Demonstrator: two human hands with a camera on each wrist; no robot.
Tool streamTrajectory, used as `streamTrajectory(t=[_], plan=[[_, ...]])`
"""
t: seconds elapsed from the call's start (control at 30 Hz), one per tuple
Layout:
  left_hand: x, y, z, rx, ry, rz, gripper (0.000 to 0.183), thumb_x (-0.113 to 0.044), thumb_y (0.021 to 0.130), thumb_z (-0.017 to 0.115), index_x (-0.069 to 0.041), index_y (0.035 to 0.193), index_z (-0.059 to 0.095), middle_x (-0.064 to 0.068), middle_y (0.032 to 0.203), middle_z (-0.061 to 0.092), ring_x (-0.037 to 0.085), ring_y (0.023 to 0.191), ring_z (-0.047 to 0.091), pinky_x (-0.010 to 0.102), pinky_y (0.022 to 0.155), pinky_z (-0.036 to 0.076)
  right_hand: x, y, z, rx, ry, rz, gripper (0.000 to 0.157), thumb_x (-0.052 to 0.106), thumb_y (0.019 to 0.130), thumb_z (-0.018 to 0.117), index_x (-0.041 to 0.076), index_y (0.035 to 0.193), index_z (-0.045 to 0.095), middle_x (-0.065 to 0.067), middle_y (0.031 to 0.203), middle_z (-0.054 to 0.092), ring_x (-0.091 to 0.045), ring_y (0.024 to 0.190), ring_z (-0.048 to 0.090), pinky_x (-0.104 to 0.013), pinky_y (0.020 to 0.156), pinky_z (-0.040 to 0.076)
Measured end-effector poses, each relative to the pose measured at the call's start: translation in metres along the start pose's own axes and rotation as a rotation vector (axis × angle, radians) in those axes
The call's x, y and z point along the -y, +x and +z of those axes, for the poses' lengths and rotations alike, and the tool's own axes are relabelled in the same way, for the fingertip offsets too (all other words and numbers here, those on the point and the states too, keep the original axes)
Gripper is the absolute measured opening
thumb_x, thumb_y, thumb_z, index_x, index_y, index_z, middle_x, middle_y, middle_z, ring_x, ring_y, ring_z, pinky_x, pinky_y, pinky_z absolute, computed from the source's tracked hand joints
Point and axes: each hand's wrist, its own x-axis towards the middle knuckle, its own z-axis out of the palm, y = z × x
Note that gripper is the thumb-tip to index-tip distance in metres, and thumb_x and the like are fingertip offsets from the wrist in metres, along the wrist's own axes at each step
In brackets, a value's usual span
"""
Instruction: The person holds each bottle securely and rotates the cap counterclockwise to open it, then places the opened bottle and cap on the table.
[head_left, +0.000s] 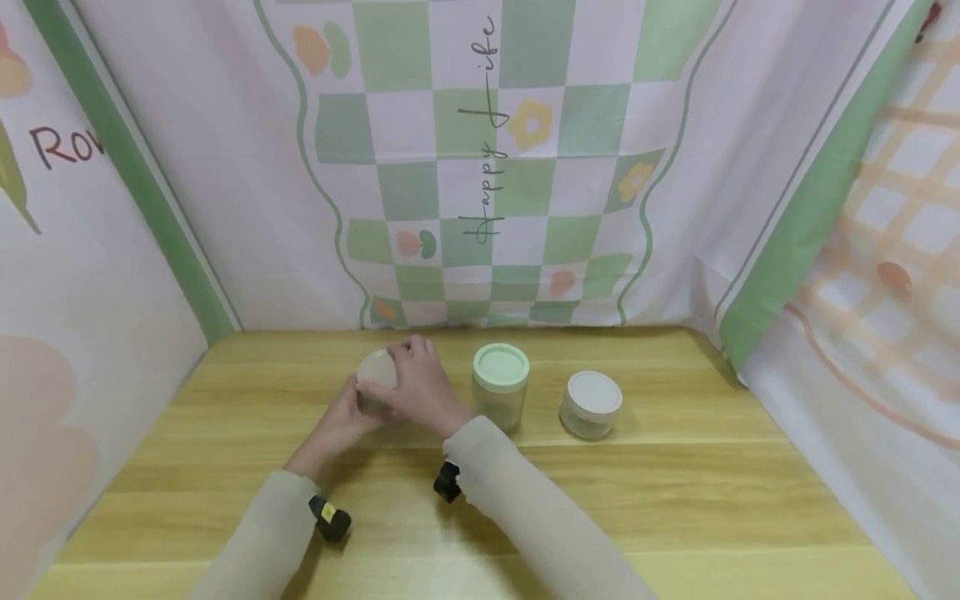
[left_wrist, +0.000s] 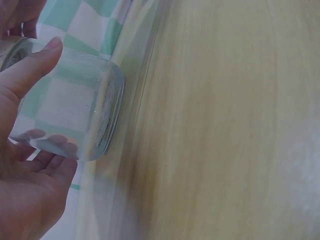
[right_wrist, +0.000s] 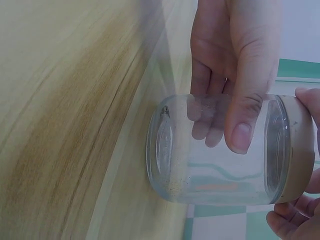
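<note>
The left hand [head_left: 352, 421] curls thumb and fingers round a clear jar [right_wrist: 215, 172], probably to steady it at the table's [head_left: 247, 400] left; whether its base touches, one cannot tell. The right hand's [head_left: 423, 385] fingers grip the beige lid's [right_wrist: 299, 150] rim, likely for purchase. The jar looks see-through, smooth, round-shouldered. Rightward stand a green-lidded jar [head_left: 501, 387] and a squat white-lidded jar [head_left: 591, 406].

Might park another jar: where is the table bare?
Free: the table right of the short white-lidded jar, and in front of it beside the right sleeve; also left of the left hand. Crowded: between the held jar and green-lidded jar, where the right hand is.
</note>
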Motion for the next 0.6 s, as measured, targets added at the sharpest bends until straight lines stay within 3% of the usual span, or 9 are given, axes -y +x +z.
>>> streamTrajectory(t=[0.27,0.6], plan=[[0.0001,0.001,-0.0016,0.006,-0.012,-0.012,0.096,-0.027,0.09,0.077,-0.006,0.158,0.012,0.022,0.16,0.021,0.045,0.145,0.02,0.066,0.114,0.019,-0.0011,0.0015,-0.0043,0.0,0.074,-0.009,0.074,0.057,0.089,0.07,-0.001,0.135,0.059,-0.015,0.129,0.053,-0.028,0.118,0.046,-0.038,0.094,0.047],[0.0023,0.0016,0.0,0.017,-0.052,-0.028,0.099,-0.034,0.087,0.08,-0.007,0.156,0.015,0.018,0.155,0.03,0.04,0.143,0.029,0.063,0.114,0.023,-0.0097,0.0073,-0.0084,0.112,0.187,-0.021,0.071,0.048,0.084,0.076,0.007,0.139,0.059,-0.012,0.134,0.052,-0.026,0.121,0.044,-0.038,0.095,0.045]])
